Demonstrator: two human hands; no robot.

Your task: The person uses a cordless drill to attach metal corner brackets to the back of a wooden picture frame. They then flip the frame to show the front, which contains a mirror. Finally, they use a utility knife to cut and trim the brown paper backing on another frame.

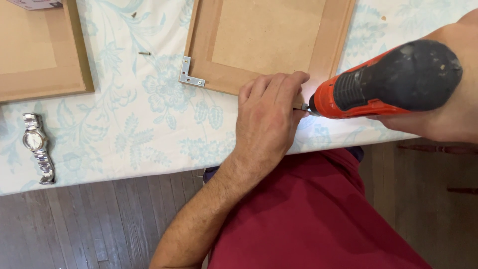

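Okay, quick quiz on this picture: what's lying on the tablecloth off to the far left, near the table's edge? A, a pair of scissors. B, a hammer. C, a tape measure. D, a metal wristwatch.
D: a silver wristwatch with a link band lies flat on the tablecloth, well away from the left hand and the drill in the right hand.

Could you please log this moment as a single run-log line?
left hand: pinching at panel corner, by bit | right hand: holds red drill | wood panel: flat on tablecloth | corner bracket: fitted | wristwatch: aside
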